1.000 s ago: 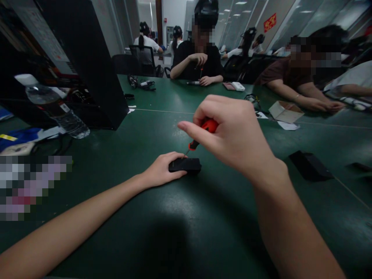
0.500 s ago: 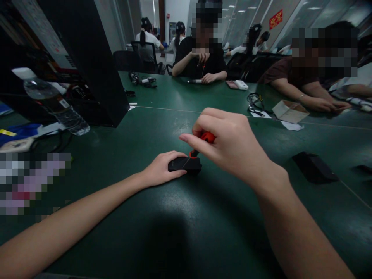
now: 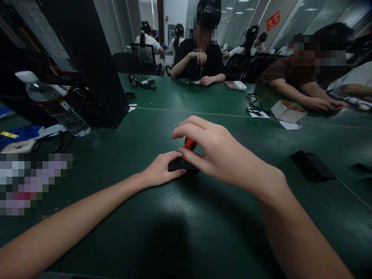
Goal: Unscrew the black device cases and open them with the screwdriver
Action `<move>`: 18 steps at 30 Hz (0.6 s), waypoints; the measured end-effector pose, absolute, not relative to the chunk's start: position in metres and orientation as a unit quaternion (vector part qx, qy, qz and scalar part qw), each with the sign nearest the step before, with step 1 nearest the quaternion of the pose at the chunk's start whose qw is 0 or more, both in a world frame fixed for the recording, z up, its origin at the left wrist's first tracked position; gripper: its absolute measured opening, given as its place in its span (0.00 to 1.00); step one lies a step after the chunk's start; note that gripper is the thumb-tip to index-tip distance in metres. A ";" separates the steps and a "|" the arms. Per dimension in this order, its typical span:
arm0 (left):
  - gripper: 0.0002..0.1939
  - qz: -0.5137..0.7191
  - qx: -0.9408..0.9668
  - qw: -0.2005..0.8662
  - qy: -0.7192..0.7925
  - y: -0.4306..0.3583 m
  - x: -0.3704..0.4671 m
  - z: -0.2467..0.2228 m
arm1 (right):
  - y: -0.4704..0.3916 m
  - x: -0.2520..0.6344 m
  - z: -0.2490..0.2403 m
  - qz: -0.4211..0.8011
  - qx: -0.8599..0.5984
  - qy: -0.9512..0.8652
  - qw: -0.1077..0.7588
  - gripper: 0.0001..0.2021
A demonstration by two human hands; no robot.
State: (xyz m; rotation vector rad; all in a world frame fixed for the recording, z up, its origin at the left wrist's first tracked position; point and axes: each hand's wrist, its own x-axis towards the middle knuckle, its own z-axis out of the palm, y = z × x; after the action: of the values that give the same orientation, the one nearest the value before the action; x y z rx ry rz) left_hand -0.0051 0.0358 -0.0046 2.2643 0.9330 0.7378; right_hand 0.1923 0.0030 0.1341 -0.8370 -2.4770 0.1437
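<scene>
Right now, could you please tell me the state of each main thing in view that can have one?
Left hand: closed on the black block.
Right hand: parted around the screwdriver's handle, grip unclear.
Black block: lying on the table, held.
Screwdriver: handle raised over the block, tip hidden.
Bottle: capped.
Pale box: open-topped.
Dark cable: loosely looped.

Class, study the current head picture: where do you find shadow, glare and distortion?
Head view: pale glare on the green tabletop, below the black object; head view: a broad dark shadow at bottom centre; head view: the plastic bottle leans outward, probably lens distortion.
</scene>
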 end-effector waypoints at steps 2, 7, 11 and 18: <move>0.19 0.279 0.847 0.289 0.349 0.036 -0.005 -0.006 | 0.001 0.192 0.135 0.052 -0.321 -0.919 0.224 0.09; 0.21 0.321 0.852 0.267 0.315 0.033 -0.008 -0.003 | -0.002 0.194 0.136 -0.012 -0.387 -0.906 0.167 0.11; 0.13 0.375 0.849 0.247 0.279 0.029 -0.007 0.000 | -0.006 0.196 0.140 0.028 -0.324 -0.930 0.171 0.20; 0.12 0.416 0.813 0.295 0.281 0.024 0.004 -0.010 | -0.003 0.187 0.138 -0.014 -0.334 -0.923 0.189 0.16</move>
State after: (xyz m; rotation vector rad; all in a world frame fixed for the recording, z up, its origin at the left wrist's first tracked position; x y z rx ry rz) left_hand 0.0038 0.0235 -0.0104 2.1652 0.7473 1.1064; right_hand 0.1869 -0.0032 0.1377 -0.9398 -2.5960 -0.0382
